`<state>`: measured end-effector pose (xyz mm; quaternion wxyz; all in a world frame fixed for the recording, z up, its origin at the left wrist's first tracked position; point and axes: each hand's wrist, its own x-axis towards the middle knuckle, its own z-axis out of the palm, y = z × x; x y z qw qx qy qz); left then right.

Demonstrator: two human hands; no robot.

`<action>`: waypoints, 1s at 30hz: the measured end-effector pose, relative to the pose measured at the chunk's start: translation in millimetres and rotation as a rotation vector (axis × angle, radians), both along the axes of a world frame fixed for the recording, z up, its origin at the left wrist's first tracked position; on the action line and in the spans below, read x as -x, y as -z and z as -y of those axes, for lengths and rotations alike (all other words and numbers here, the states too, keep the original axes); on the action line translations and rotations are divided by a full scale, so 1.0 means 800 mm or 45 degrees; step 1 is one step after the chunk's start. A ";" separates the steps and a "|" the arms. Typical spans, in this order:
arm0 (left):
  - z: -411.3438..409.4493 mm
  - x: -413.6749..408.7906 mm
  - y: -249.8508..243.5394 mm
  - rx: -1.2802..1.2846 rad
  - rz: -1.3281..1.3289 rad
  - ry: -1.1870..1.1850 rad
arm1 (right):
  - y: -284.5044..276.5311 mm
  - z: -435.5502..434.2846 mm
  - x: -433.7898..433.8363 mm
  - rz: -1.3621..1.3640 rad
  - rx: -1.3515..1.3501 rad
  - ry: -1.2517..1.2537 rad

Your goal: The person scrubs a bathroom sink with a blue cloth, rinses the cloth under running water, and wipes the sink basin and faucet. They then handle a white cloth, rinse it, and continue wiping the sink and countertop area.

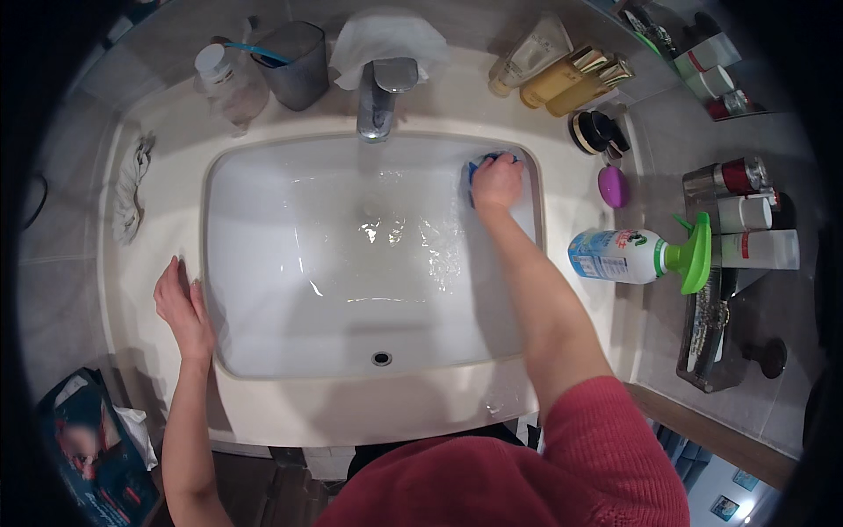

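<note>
Against the upper right inner wall of the white washbasin (257,263), my right hand (497,184) presses a blue cloth or sponge (472,172), mostly covered by my fingers. Shallow water stands in the basin, with bright reflections on its surface. My left hand (184,309) rests on the counter at the basin's left rim, holding nothing, thumb apart from the fingers. The chrome faucet (377,112) stands at the back middle; no stream shows from its spout. An overflow hole (381,358) sits in the near wall.
Right of the basin stand a spray bottle with a green trigger (619,255), a purple oval item (613,186) and several cosmetic bottles (560,79). A grey cup (298,72) and a clear jar (230,89) stand back left. A twisted white cloth (134,191) lies left; a tissue pack (99,448) hangs below.
</note>
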<state>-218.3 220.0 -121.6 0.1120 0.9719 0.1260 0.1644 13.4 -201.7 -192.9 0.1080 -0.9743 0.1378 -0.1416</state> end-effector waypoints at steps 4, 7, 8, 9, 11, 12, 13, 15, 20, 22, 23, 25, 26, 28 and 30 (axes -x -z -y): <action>0.002 -0.009 0.001 0.024 -0.002 0.035 | 0.058 -0.054 0.015 -0.188 0.140 -0.169; 0.002 -0.006 -0.001 0.014 -0.049 -0.027 | 0.035 -0.060 0.010 -0.368 0.042 -0.300; 0.001 -0.002 0.000 0.012 -0.060 -0.013 | 0.024 -0.045 0.017 -0.445 0.039 -0.379; -0.002 0.001 0.001 0.009 -0.052 -0.014 | 0.012 -0.032 0.015 -0.293 0.038 -0.289; -0.004 0.001 0.001 -0.006 -0.046 -0.015 | 0.007 -0.010 0.020 -0.028 0.028 -0.110; -0.002 0.000 0.000 -0.019 -0.042 -0.010 | 0.005 -0.007 0.017 0.022 0.013 -0.048; 0.000 0.000 0.002 -0.032 -0.039 -0.008 | 0.001 -0.006 0.011 0.071 -0.001 0.012; 0.001 -0.002 0.007 -0.004 -0.034 0.025 | 0.007 -0.004 0.003 0.157 0.004 0.088; 0.002 -0.006 0.000 -0.034 -0.013 0.058 | 0.083 -0.034 0.007 0.088 0.098 -0.239; -0.005 -0.001 0.006 -0.056 -0.019 0.060 | 0.059 -0.045 0.029 -0.073 0.149 -0.454; -0.005 -0.004 0.005 -0.056 -0.016 0.062 | 0.048 -0.031 0.029 -0.101 0.110 -0.527; -0.005 0.001 0.007 -0.058 -0.018 0.042 | 0.036 -0.013 0.025 -0.036 -0.004 -0.455; -0.005 0.000 0.006 -0.057 -0.030 0.017 | 0.035 -0.007 0.025 0.057 -0.082 -0.299; -0.003 0.002 0.005 -0.045 -0.026 0.017 | 0.010 -0.005 0.032 0.168 -0.150 -0.035; -0.003 0.005 0.001 -0.057 -0.024 0.023 | 0.021 -0.018 0.012 0.255 -0.158 0.033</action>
